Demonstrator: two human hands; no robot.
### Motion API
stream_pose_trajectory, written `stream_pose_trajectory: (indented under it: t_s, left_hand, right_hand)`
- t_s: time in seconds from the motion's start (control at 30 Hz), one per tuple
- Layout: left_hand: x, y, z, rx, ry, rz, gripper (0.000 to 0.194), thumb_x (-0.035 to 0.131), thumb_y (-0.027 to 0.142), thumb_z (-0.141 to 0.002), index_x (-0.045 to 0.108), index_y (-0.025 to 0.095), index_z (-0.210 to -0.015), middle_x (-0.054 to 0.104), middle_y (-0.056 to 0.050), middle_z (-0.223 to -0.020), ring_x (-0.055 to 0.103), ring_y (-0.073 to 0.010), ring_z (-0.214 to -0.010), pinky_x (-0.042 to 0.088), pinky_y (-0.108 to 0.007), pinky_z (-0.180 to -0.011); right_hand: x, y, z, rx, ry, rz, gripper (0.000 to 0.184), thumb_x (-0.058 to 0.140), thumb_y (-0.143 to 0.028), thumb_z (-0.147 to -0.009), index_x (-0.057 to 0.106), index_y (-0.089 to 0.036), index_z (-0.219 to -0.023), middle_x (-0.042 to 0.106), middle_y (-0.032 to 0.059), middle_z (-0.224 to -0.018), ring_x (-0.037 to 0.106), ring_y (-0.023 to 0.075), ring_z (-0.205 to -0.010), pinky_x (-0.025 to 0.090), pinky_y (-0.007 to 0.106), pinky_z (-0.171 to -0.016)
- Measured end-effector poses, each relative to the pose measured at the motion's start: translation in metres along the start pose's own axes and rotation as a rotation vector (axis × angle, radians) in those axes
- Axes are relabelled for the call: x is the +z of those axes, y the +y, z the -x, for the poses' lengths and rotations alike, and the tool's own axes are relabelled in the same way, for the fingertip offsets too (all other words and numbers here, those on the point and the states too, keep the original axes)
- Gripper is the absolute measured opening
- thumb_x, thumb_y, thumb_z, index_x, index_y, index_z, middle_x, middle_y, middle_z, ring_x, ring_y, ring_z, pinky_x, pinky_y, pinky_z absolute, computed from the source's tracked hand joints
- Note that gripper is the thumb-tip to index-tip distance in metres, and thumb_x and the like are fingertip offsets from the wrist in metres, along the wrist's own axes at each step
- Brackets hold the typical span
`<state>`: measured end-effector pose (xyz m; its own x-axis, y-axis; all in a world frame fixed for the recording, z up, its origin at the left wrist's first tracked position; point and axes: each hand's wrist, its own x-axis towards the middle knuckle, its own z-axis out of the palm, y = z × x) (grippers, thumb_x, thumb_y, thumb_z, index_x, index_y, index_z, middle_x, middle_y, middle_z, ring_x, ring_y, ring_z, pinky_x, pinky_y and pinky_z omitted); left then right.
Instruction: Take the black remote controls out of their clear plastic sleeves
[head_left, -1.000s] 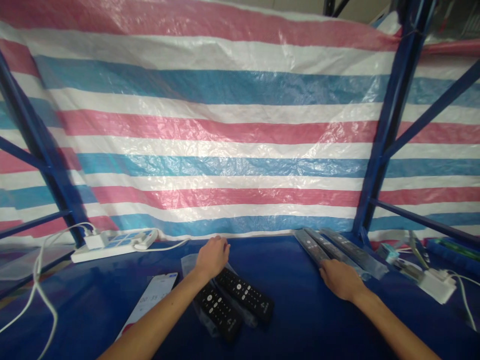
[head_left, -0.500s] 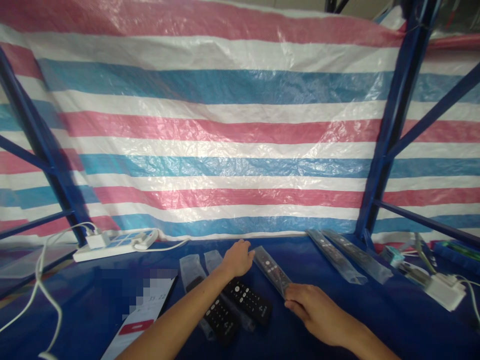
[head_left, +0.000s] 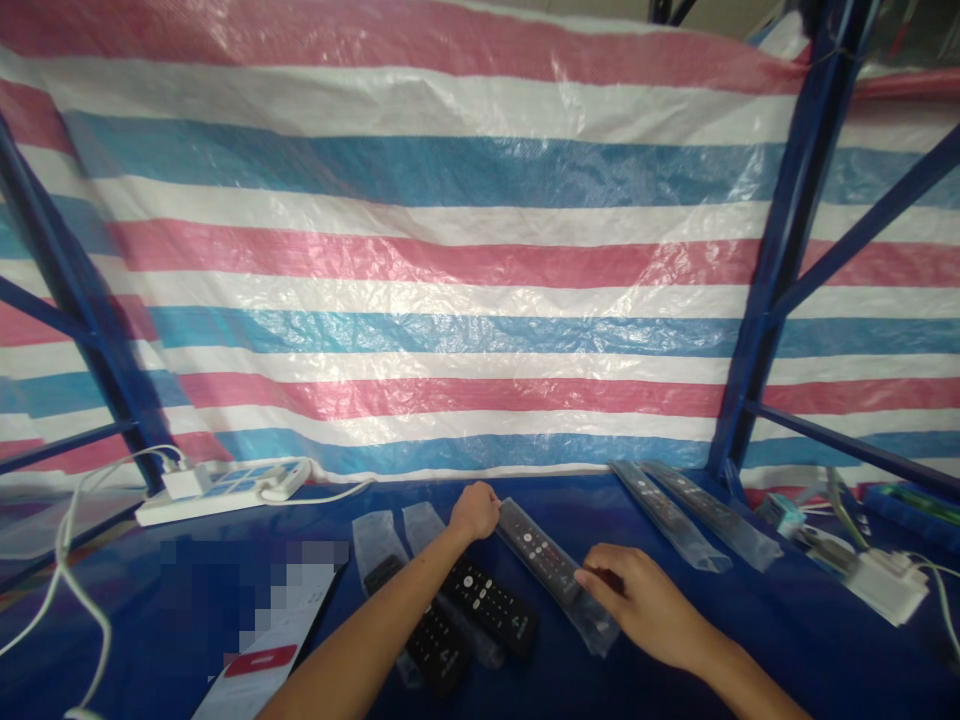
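Observation:
A black remote control in a clear plastic bag (head_left: 546, 562) lies slantwise on the blue table between my hands. My left hand (head_left: 475, 510) is closed at its far end, fingertips pinching the bag's upper corner. Beside the bag's right edge is my right hand (head_left: 641, 602), its fingers loosely curled and apart, the thumb tip at the edge of the remote. The bag's near end shows below it, flat and crinkled. Under my left forearm lie two bare black remotes, one nearer the middle (head_left: 491, 608) and another partly covered (head_left: 435, 645), each on a plastic sleeve.
Two more bagged remotes (head_left: 664, 510) lie at the back right. A white power strip (head_left: 225, 495) with cables sits back left, and a partly blurred phone or tablet screen (head_left: 262, 655) in front. White adapters (head_left: 885, 585) are at the right. Blue posts (head_left: 780, 240) frame a striped sheet (head_left: 450, 260).
My right hand has let go of the bag's near end and moved slightly up and right, fingers loosening. The bagged remote now shows whole. My left hand has shifted slightly left and closed on the corner.

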<state>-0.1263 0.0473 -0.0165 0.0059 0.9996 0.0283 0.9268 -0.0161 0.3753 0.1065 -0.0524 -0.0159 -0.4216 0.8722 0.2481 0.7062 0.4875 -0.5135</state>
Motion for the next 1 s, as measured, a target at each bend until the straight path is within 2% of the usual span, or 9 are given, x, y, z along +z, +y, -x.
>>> stream_pose_trajectory:
  t_s: [0.2,0.4,0.53,0.7,0.83,1.0]
  left_hand:
    - [0.003,0.001,0.003,0.030,0.027,0.002,0.022,0.049,0.009,-0.084,0.068,0.012,-0.095,0.071,-0.013,-0.098,0.064,-0.0218,-0.098,0.045,-0.026,-0.084]
    - [-0.003,0.002,0.001,0.050,-0.020,0.034,0.022,0.053,0.025,-0.088,0.073,0.015,-0.086,0.073,-0.008,-0.092,0.066,-0.0184,-0.090,0.046,-0.022,-0.077]
    - [-0.003,0.004,0.003,0.056,-0.035,0.030,0.018,0.055,0.020,-0.085,0.073,0.017,-0.081,0.074,-0.004,-0.088,0.067,-0.0161,-0.086,0.046,-0.020,-0.072]
    - [-0.005,0.008,0.010,0.092,0.021,-0.034,0.024,0.045,0.012,-0.087,0.069,0.016,-0.082,0.072,-0.005,-0.089,0.066,-0.0152,-0.087,0.044,-0.020,-0.076]
    - [-0.018,0.017,0.021,0.134,0.113,-0.121,0.027,0.039,0.009,-0.088,0.060,0.018,-0.103,0.069,-0.008,-0.099,0.063,-0.0200,-0.096,0.043,-0.028,-0.082]
    - [-0.054,0.040,0.034,0.217,0.231,-0.202,0.027,0.035,0.013,-0.092,0.053,0.022,-0.111,0.063,-0.008,-0.112,0.057,-0.0218,-0.107,0.040,-0.030,-0.085]
  right_hand:
    - [-0.001,0.003,0.000,-0.002,0.028,0.016,0.039,0.040,-0.041,-0.093,0.054,-0.019,-0.065,0.055,-0.0018,-0.064,0.051,0.0124,-0.060,0.035,0.023,-0.058]
    - [-0.003,0.002,0.000,0.010,0.029,0.005,0.039,0.040,-0.041,-0.093,0.056,-0.019,-0.064,0.056,-0.0013,-0.063,0.051,0.0128,-0.060,0.035,0.024,-0.058]
    - [-0.004,0.002,0.000,0.012,0.034,0.001,0.040,0.040,-0.041,-0.093,0.056,-0.019,-0.064,0.056,-0.0015,-0.063,0.051,0.0124,-0.059,0.035,0.023,-0.057]
    - [-0.002,0.007,0.000,0.013,0.060,-0.010,0.040,0.039,-0.041,-0.093,0.052,-0.019,-0.063,0.053,-0.0024,-0.061,0.050,0.0120,-0.059,0.034,0.023,-0.057]
    - [-0.004,0.006,0.000,-0.001,0.082,-0.010,0.041,0.038,-0.043,-0.093,0.048,-0.019,-0.061,0.049,-0.0031,-0.059,0.047,0.0116,-0.057,0.033,0.023,-0.056]
    - [-0.010,0.005,-0.001,0.013,0.164,-0.017,0.045,0.035,-0.047,-0.093,0.047,-0.020,-0.059,0.048,-0.0025,-0.058,0.046,0.0121,-0.056,0.034,0.024,-0.055]
